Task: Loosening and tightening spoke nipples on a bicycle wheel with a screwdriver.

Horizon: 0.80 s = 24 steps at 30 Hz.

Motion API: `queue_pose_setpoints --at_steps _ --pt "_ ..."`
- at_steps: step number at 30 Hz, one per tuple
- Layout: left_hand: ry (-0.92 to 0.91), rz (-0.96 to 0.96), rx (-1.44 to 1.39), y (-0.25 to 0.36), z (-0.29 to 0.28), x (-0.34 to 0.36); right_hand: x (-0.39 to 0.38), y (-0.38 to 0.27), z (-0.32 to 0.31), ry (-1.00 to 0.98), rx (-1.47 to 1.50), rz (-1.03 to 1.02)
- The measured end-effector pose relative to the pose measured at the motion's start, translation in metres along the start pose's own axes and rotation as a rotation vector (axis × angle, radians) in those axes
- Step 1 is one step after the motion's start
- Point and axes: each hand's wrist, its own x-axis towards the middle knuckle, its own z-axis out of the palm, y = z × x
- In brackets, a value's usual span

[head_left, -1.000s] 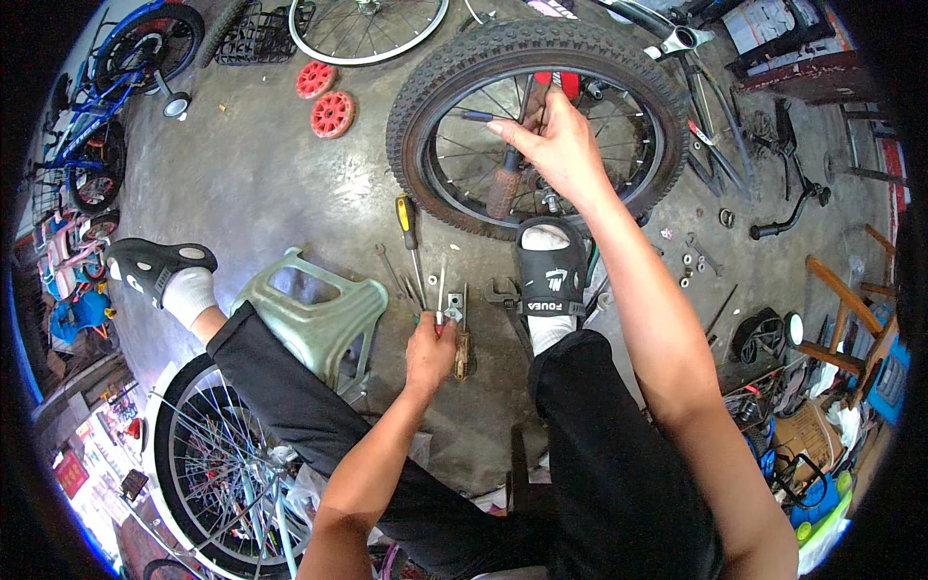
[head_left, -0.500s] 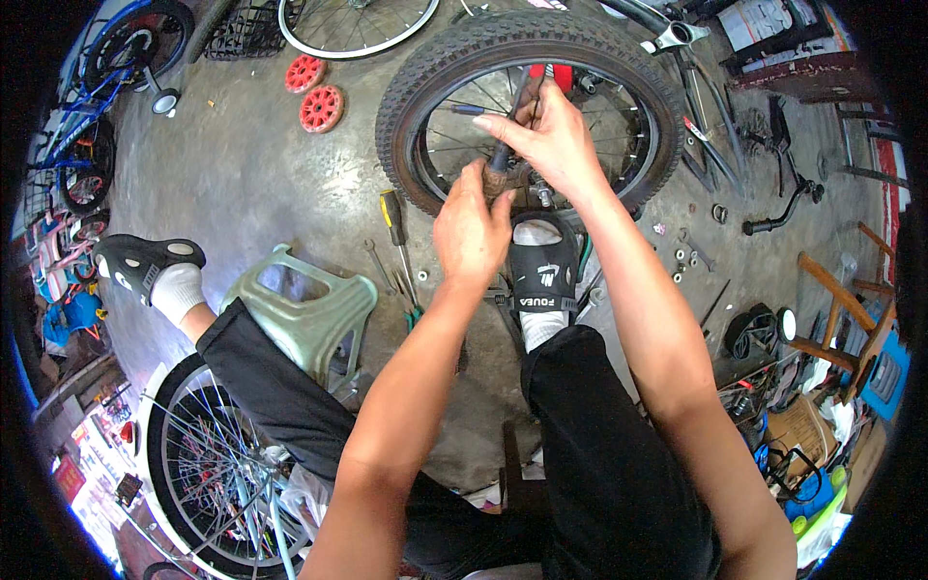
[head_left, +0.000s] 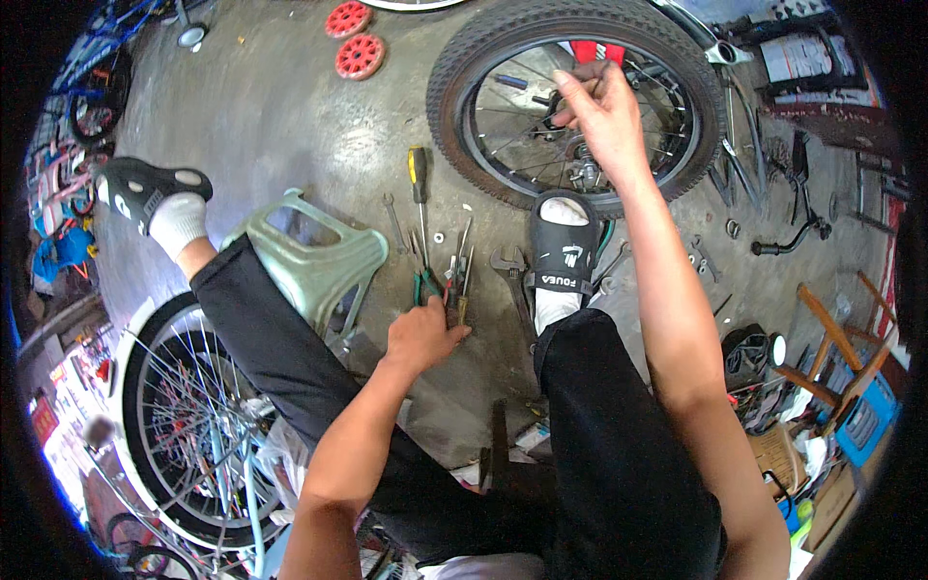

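My left hand [head_left: 421, 338] reaches down to a cluster of tools on the floor. Its thumb is spread away from the fingers, whose tips lie by green-handled pliers [head_left: 420, 288] and a screwdriver with a yellowish handle [head_left: 463, 309]. My right hand [head_left: 611, 121] is over the bicycle wheel [head_left: 452, 106], which has a knobby black tyre. Its fingers are curled with dark tips; whatever they hold is hard to make out. Below them the hub [head_left: 584, 169] shows among the spokes. A red piece [head_left: 599, 50] sits behind the fingertips.
A yellow-and-black screwdriver [head_left: 418, 174], a spanner [head_left: 394, 222] and an adjustable wrench [head_left: 512, 271] lie near my black sandal [head_left: 564, 246]. A pale green stool [head_left: 324, 256] stands left. Two red discs [head_left: 360, 56] lie beyond; bicycle frame parts [head_left: 739, 135] are right.
My left hand has left the wheel and moved down to the tools. My right hand stays over the wheel. The view has shifted, and the dark rod both hands gripped no longer shows clearly.
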Motion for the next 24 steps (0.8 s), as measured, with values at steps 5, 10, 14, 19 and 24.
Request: queue_pose_setpoints --at_steps 5,10,14,19,24 --pt "0.085 0.133 -0.021 0.018 -0.007 0.012 0.003 -0.012 0.000 -0.048 0.017 0.040" --pt "0.306 0.194 -0.235 0.012 -0.049 -0.003 0.007 -0.020 -0.005 -0.060 0.032 0.156" --pt "0.326 0.183 -0.253 -0.021 -0.057 -0.015 -0.003 -0.050 -0.007 -0.055 0.040 0.264" --pt "0.402 0.235 -0.469 -0.032 -0.060 -0.023 -0.026 -0.124 -0.038 0.029 0.086 0.160" --pt "0.505 0.306 -0.419 -0.028 -0.050 0.000 -0.065 -0.236 -0.113 0.055 -0.030 0.006"
